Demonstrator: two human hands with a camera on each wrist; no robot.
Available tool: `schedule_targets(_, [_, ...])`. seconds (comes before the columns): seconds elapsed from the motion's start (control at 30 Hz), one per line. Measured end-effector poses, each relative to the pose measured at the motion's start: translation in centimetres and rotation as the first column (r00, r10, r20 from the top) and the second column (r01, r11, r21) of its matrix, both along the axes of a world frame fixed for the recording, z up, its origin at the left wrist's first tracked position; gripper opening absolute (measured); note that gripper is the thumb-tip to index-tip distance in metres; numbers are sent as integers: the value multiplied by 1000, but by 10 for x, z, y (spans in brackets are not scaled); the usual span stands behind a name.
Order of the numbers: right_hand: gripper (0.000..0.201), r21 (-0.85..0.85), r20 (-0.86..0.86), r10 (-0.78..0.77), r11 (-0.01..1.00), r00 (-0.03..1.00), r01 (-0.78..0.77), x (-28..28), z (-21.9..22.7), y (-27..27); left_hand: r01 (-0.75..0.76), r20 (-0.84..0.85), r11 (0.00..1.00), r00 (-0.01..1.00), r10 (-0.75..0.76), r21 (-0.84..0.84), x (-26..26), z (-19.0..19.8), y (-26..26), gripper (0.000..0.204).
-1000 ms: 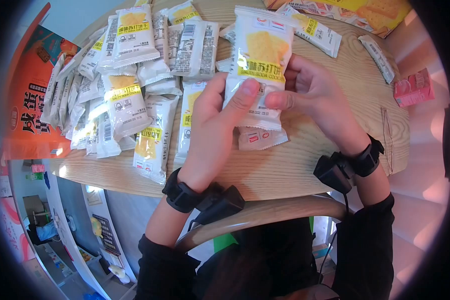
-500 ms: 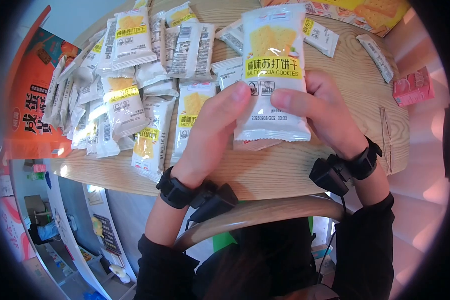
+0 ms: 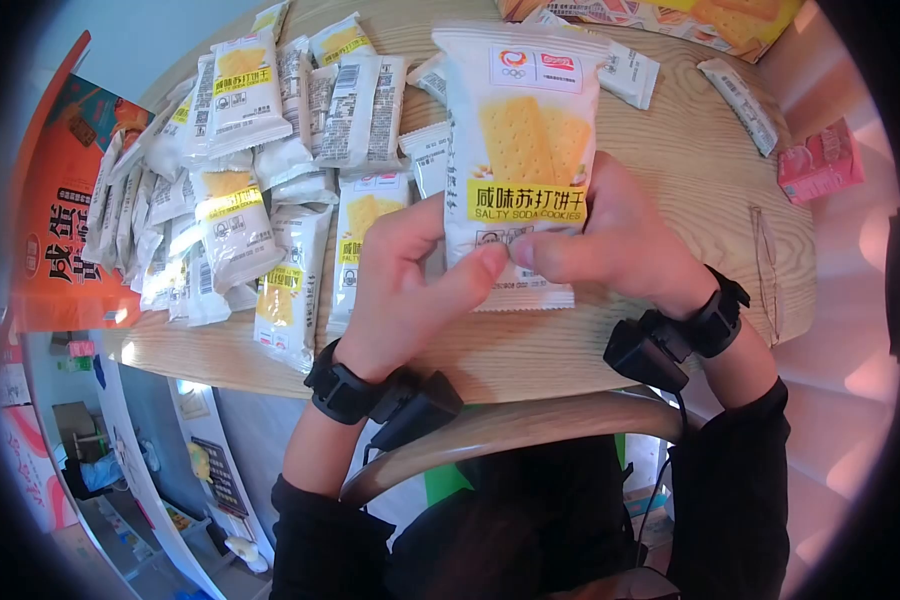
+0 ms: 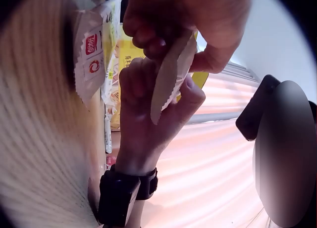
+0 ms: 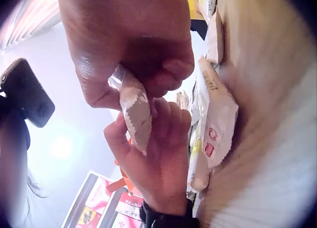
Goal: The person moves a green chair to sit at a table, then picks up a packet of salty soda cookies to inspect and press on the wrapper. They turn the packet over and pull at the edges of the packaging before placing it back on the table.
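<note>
Both my hands hold a white packet of salty soda cookies (image 3: pixel 520 140) by its lower part, its printed front towards the head camera. The left hand (image 3: pixel 410 285) grips the lower left side, and the right hand (image 3: pixel 625 245) grips the lower right. Both thumbs lie on the front, their tips close together below the yellow band, and the other fingers are curled behind. The left wrist view shows the crimped end of the packet (image 4: pixel 171 77) between the two hands. Close to the left hand, another cookie packet (image 3: pixel 360 240) lies on the wooden table (image 3: pixel 530 360).
A heap of similar packets (image 3: pixel 235 215) covers the table's left side, beside an orange bag (image 3: pixel 45 235). Towards the right edge are a lone packet (image 3: pixel 740 105) and a small pink box (image 3: pixel 820 160). A yellow biscuit box (image 3: pixel 730 25) lies at the far right.
The packet was lifted and turned more squarely to the head camera, then shifted slightly left and lower in view. Both hands kept hold and moved with it.
</note>
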State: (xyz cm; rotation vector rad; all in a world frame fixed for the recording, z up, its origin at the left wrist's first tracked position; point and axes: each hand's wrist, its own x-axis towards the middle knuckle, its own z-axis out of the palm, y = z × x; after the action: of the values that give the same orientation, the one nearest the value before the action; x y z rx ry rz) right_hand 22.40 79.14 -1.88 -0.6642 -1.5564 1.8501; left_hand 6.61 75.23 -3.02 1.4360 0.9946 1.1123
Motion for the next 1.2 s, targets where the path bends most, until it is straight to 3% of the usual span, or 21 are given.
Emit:
schedule_targets(0.2, [27,-37,-70,-94,995,993,92,-1,-2,-1,40,-20,999,999,-39,34,5,0,0,24])
schedule_targets(0.27, [23,-15,-21,-158,987,987,158,2,0,0,82,266,993,962,-55,-89,11,3,0,27])
schedule_targets(0.37, [20,13,-25,-146,989,989,147,3,-8,2,210,304,972,937,-170,-107,-1,0,5,28])
schedule_targets(0.47, [24,-1,-20,-52,999,998,52,2,-1,2,136,273,991,954,-127,-15,-1,-1,5,25])
schedule_targets(0.6, [29,-12,-48,-74,997,996,74,-3,5,1,41,303,999,953,-29,-34,0,-1,4,23])
schedule_targets(0.67, [35,14,-74,-149,989,986,150,-4,2,3,-83,139,996,987,79,27,4,-3,3,22])
schedule_targets(0.7, [35,14,-73,-149,989,986,150,-4,3,3,-83,140,996,987,79,27,3,-2,1,22])
schedule_targets(0.77, [33,9,16,-123,992,992,123,-1,5,3,-42,-122,999,992,45,31,1,-1,0,22])
schedule_targets(0.8, [33,8,18,-125,992,992,125,-1,3,3,-40,-121,999,992,43,30,1,-3,0,22])
schedule_targets(0.87, [31,29,13,-179,983,984,179,-1,-4,5,34,-45,999,998,-33,21,2,-8,2,23])
schedule_targets(1.0, [30,-68,-9,-174,983,985,173,3,4,6,-19,149,999,989,14,29,7,-5,6,26])
schedule_targets(1.07, [33,-7,100,-44,999,994,45,1,5,5,-20,328,994,943,55,-109,7,4,4,27])
schedule_targets(1.2, [43,128,190,-1,992,982,-23,-5,-10,6,-89,343,991,932,116,-95,5,0,5,24])
